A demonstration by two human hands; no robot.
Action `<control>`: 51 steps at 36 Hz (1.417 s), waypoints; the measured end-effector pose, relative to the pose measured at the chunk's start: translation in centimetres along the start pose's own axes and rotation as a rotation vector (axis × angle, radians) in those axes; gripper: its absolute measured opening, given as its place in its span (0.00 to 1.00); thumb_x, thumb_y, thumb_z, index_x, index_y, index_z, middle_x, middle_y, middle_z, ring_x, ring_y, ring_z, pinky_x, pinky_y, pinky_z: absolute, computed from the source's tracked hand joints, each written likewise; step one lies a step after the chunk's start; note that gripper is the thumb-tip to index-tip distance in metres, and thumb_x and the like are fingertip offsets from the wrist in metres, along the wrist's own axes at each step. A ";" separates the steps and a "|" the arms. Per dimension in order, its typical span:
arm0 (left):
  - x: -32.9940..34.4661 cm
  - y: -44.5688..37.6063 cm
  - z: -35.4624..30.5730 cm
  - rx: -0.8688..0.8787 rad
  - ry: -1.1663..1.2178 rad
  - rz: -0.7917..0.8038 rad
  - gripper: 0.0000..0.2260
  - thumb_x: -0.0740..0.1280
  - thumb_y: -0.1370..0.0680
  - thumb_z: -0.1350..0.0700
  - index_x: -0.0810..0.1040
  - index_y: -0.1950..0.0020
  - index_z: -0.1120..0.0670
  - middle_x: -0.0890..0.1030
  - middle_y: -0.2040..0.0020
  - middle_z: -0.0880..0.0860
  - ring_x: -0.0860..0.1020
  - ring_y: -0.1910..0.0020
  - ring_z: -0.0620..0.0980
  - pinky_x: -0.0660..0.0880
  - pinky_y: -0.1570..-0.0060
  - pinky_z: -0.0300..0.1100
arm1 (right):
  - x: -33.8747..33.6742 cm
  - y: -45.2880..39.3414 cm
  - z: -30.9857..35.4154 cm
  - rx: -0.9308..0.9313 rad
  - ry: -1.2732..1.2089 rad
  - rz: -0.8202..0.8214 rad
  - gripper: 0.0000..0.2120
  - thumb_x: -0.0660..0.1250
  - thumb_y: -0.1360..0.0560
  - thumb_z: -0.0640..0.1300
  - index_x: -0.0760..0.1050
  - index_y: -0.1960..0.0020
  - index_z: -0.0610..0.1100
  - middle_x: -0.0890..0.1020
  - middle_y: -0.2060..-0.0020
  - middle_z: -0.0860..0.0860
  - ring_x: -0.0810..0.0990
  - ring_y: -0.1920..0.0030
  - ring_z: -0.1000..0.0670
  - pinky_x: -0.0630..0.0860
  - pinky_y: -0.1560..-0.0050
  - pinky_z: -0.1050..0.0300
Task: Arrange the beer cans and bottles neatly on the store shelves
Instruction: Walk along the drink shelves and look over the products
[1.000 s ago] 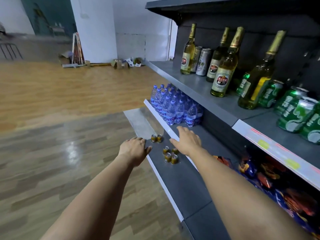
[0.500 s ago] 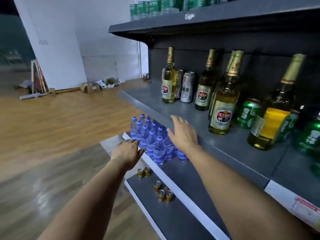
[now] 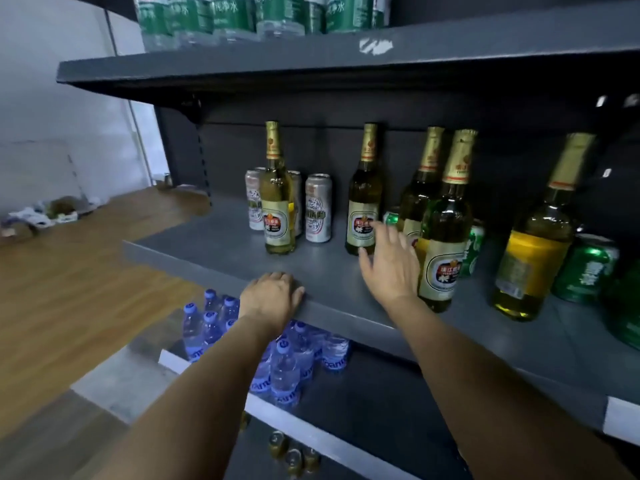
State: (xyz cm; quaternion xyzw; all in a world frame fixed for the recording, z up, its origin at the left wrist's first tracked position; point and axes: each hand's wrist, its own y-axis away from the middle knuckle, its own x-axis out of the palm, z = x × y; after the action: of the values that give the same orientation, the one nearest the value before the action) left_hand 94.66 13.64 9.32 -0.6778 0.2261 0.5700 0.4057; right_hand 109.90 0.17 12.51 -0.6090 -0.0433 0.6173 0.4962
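Observation:
Several gold-foil beer bottles stand scattered on the grey middle shelf (image 3: 214, 233). One bottle (image 3: 278, 202) stands at the left in front of silver cans (image 3: 318, 207). Another bottle (image 3: 363, 206) stands mid-shelf, and a nearer bottle (image 3: 443, 237) is right of it. A yellow-label bottle (image 3: 535, 251) and green cans (image 3: 585, 268) are at the right. My right hand (image 3: 391, 265) hovers open, fingers spread, just in front of the mid-shelf bottle, holding nothing. My left hand (image 3: 272, 299) rests on the shelf's front edge.
Green-label water bottles (image 3: 214, 15) fill the top shelf. Packs of blue-capped water bottles (image 3: 287, 368) sit on the lower shelf. Small gold cans (image 3: 294, 455) lie on the bottom shelf. Wooden floor and cardboard clutter (image 3: 52, 213) lie to the left.
My view has risen from the lower shelves to the beer shelf. My right hand moved up and forward toward the mid-shelf bottle; my left hand rose onto the shelf edge.

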 end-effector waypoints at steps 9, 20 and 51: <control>1.4 -5.1 3.2 0.075 0.020 0.015 0.18 0.52 0.18 0.43 0.74 0.39 0.51 0.76 0.39 0.51 0.72 0.38 0.51 0.67 0.41 0.45 | 2.8 -1.5 3.0 0.136 0.085 0.141 0.25 0.59 0.20 0.55 0.61 0.29 0.44 0.73 0.37 0.46 0.72 0.38 0.45 0.70 0.43 0.50; 2.1 -8.6 7.1 0.026 0.021 0.000 0.18 0.52 0.18 0.44 0.71 0.36 0.52 0.75 0.36 0.51 0.71 0.35 0.51 0.66 0.39 0.44 | 6.7 -6.5 7.1 0.144 -0.045 0.206 0.29 0.61 0.23 0.60 0.60 0.29 0.45 0.73 0.36 0.45 0.72 0.36 0.43 0.71 0.44 0.49; 4.6 -18.1 16.0 0.319 0.109 0.024 0.20 0.51 0.18 0.43 0.72 0.36 0.53 0.76 0.38 0.53 0.74 0.39 0.52 0.69 0.42 0.44 | 13.7 -14.6 18.6 0.654 -0.256 0.004 0.38 0.75 0.34 0.61 0.61 0.35 0.47 0.79 0.42 0.48 0.78 0.42 0.43 0.73 0.47 0.51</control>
State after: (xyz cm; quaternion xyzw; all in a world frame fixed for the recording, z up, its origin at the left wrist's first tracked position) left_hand 100.29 37.54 9.87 -0.6318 0.3437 0.4941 0.4884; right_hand 106.53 26.84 17.15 -0.3356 0.0959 0.6709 0.6543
